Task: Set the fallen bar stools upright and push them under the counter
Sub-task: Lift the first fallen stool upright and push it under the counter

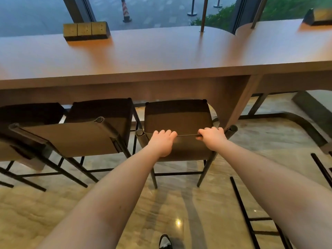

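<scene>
A brown bar stool [177, 117] with black metal legs stands upright before the wooden counter [161, 56], its seat front just under the counter's edge. My left hand [162, 141] and my right hand [212, 138] both grip the top rim of its low backrest, a hand's width apart. To the left, a second stool [86, 135] stands upright with its seat partly under the counter. A third stool [21, 141] shows at the far left. Black legs of another stool [242, 203] lie on the floor at the lower right.
A brass socket block [86, 31] sits on the counter at the back left, another [318, 16] at the far right. A thin post [203, 14] rises from the counter. A slanted counter leg [239, 106] stands right of the held stool. My shoe [165, 241] is below.
</scene>
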The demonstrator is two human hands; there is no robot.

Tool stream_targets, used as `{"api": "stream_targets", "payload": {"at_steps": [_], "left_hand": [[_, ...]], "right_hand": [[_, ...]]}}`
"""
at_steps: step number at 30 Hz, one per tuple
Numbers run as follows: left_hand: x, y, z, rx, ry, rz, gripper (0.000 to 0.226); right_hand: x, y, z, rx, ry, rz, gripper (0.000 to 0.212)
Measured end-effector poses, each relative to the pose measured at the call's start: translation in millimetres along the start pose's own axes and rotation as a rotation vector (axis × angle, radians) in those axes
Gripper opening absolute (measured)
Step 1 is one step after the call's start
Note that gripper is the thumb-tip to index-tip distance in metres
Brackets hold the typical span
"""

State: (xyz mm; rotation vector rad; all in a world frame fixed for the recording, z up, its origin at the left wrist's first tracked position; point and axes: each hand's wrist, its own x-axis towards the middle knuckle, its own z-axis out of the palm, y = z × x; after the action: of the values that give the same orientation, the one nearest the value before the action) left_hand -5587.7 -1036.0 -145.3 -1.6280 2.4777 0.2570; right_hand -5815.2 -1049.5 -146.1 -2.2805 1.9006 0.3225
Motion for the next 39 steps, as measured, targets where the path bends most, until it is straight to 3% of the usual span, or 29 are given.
{"api": "stream_targets", "payload": {"at_steps": [15, 28, 34, 39], "left_hand": [[38, -12, -7, -0.046, -0.029, -0.018, 0.056], [40, -10, -11, -0.078, -0.013, -0.056, 0.036], [44, -8, -15, -0.083, -0.03, -0.091, 0.062], [44, -17, -25, -0.128, -0.116, -0.021, 0.068]], "right_hand": [[38, 8, -12, 0.102, -0.014, 0.022, 0.025], [34, 8, -10, 0.101, 0.074, -0.008, 0.027], [35, 10, -6, 0.089, 0.096, -0.027, 0.033], [34, 12, -7, 0.086, 0.085, -0.035, 0.051]]}}
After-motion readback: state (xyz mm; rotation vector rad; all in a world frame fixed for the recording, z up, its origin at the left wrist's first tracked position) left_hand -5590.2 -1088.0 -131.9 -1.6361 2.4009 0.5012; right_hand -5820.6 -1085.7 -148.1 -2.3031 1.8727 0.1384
